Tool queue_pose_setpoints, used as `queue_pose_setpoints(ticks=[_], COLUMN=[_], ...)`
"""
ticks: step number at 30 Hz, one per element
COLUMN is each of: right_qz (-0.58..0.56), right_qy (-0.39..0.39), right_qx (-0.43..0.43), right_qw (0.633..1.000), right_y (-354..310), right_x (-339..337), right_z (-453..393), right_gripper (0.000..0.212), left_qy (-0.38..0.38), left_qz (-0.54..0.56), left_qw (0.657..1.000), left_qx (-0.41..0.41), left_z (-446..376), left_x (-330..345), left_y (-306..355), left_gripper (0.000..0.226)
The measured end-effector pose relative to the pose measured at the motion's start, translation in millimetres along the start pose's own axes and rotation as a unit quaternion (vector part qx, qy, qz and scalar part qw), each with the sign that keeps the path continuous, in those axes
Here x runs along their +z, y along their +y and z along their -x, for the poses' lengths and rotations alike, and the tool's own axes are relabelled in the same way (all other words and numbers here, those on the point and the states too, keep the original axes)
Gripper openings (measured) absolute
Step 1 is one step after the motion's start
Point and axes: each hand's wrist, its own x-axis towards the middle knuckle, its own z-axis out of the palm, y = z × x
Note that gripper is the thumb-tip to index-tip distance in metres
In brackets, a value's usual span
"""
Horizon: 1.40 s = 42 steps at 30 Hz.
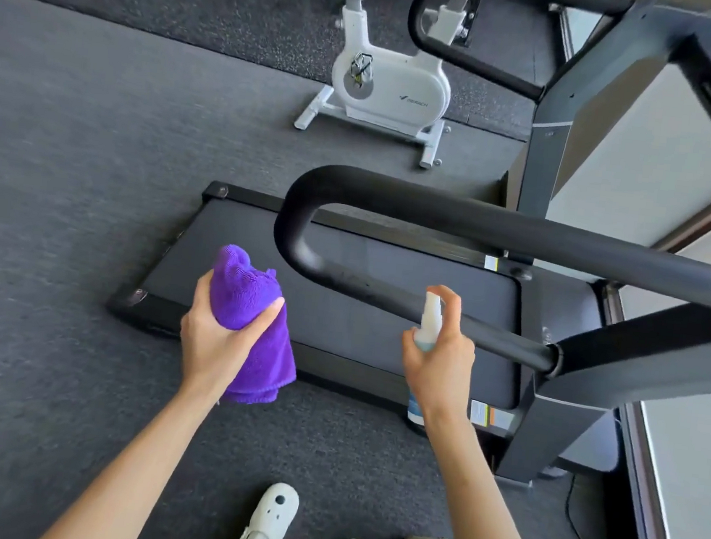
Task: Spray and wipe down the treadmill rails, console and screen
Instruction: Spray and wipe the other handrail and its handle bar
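Head view, "MERACH" on white exercise bike [388,84], treadmill warning stickers [488,415] unreadable

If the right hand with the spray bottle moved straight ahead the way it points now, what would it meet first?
Most likely the black handrail, which crosses just beyond the spray bottle held in the right hand. The nozzle faces that bar, with no object showing between them. Depth is hard to judge from one view.

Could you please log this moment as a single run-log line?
left hand: grip on purple cloth | right hand: grip on spray bottle, finger on nozzle, aimed at near treadmill rail | cloth off rail
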Motion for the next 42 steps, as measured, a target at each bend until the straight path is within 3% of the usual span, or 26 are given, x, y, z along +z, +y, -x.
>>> queue_pose_setpoints(ticks=[7, 13, 18, 22, 28, 33, 37, 40, 42], right_qz=[0.050, 0.012, 0.036, 0.034, -0.021, 0.019, 0.008, 0.004, 0.002], right_qy=[0.054, 0.114, 0.042, 0.002, 0.014, -0.019, -0.027, -0.029, -0.028], right_qx=[0.016, 0.082, 0.095, 0.040, 0.015, 0.039, 0.026, 0.026, 0.025], right_qw=[0.997, 0.990, 0.994, 0.999, 1.000, 0.999, 0.999, 0.999, 0.999], right_y=[32, 56, 60, 56, 28, 36, 44, 49, 51], right_x=[-43, -70, -73, -64, -30, -37, -54, -63, -65], right_z=[17, 18, 15, 14, 7, 9, 17, 20, 21], right_gripper=[0.054, 0.053, 0.056, 0.055, 0.053, 0.052, 0.052, 0.052, 0.052], left_qy=[-0.071, -0.117, -0.125, -0.104, -0.085, -0.084, -0.108, -0.143, -0.157], left_qz=[-0.008, -0.003, -0.014, -0.017, -0.026, -0.045, -0.078, -0.119, -0.199], left_qw=[0.997, 0.993, 0.991, 0.993, 0.995, 0.994, 0.981, 0.951, 0.908], left_qx=[0.019, 0.033, 0.045, 0.043, 0.038, 0.060, 0.143, 0.246, 0.335], left_z=[3, 18, 22, 20, 17, 14, 14, 1, -12], left_x=[31, 59, 69, 69, 62, 59, 70, 88, 102], left_y=[8, 15, 18, 19, 18, 26, 41, 58, 60], left_gripper=[0.073, 0.069, 0.070, 0.074, 0.075, 0.082, 0.098, 0.082, 0.074])
